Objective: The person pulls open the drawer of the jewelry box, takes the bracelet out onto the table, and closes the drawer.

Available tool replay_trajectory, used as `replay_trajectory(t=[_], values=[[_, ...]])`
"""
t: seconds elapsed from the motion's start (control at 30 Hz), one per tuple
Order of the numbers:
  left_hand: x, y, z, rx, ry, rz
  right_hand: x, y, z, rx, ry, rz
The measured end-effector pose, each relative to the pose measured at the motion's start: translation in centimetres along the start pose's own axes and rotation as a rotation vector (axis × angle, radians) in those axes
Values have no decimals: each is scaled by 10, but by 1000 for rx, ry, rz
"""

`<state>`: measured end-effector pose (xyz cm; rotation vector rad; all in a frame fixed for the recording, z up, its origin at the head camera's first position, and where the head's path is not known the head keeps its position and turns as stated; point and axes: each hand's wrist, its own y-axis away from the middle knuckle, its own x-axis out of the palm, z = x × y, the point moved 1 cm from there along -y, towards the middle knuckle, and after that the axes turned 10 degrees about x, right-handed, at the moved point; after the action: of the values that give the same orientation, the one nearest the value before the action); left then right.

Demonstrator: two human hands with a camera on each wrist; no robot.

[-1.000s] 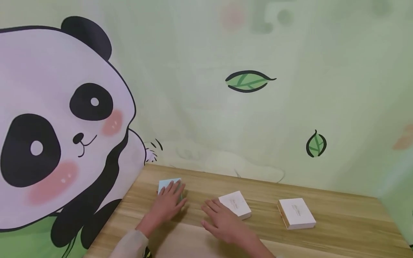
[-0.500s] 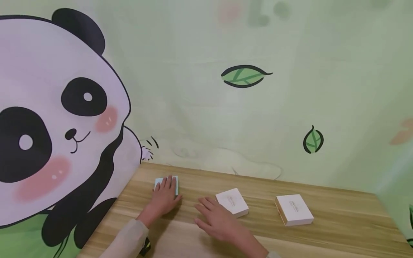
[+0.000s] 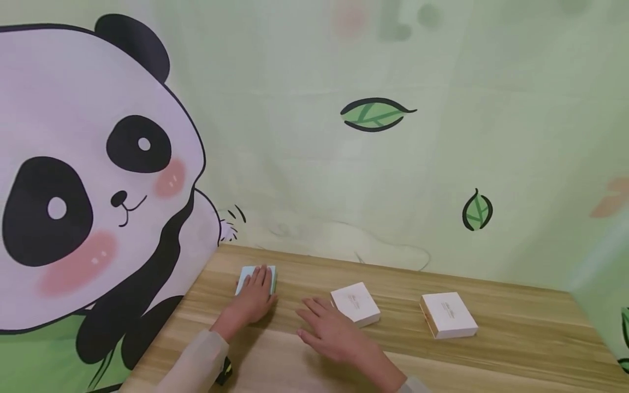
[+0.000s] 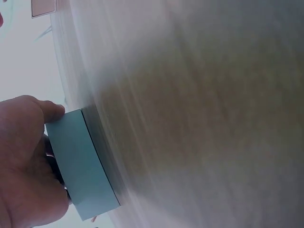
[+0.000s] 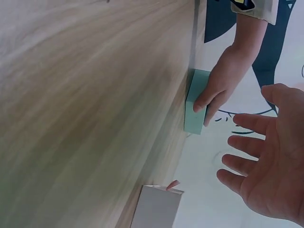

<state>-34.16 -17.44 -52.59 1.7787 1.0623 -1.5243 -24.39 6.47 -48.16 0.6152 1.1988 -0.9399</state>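
Note:
A light blue box (image 3: 247,273) lies at the table's left, near its back edge. My left hand (image 3: 248,303) rests over it, fingers stretched across the top; in the left wrist view the thumb (image 4: 51,111) touches a corner above the box's side face. My right hand (image 3: 339,334) hovers palm down in front of a white box (image 3: 362,305), overlapping its near left part in the head view. In the right wrist view its spread fingers (image 5: 244,145) hold nothing.
Another white box (image 3: 449,315) with small print on its lid sits farther right on the wooden table (image 3: 530,338). Behind the table stands a pale green wall (image 3: 295,164) with a large painted panda (image 3: 162,87) and leaves.
My left hand's fingers have drawn closer together and settled flatter on the light blue box. My right hand has shifted slightly left of the middle white box. The head view has tilted slightly.

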Motion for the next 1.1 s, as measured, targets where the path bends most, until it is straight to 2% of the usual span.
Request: replay_trajectory(t=[0.17, 0.47, 0.7, 0.8, 1.0, 1.1], values=[[-2, 3, -1, 63, 9, -18, -5, -1, 0, 11, 12, -23], [-4, 11, 3, 155, 1, 24, -5, 1, -2, -12, -1, -29], [-2, 15, 4, 255, 30, -56, -4, 4, 0, -6, 10, -37], [-2, 14, 3, 256, 35, -60, -5, 4, 1, 5, 0, -23], [0, 13, 3, 183, 15, -12, -6, 4, 4, -2, -4, -7], [0, 14, 3, 176, 28, -7, -7, 4, 5, 0, 7, -10]])
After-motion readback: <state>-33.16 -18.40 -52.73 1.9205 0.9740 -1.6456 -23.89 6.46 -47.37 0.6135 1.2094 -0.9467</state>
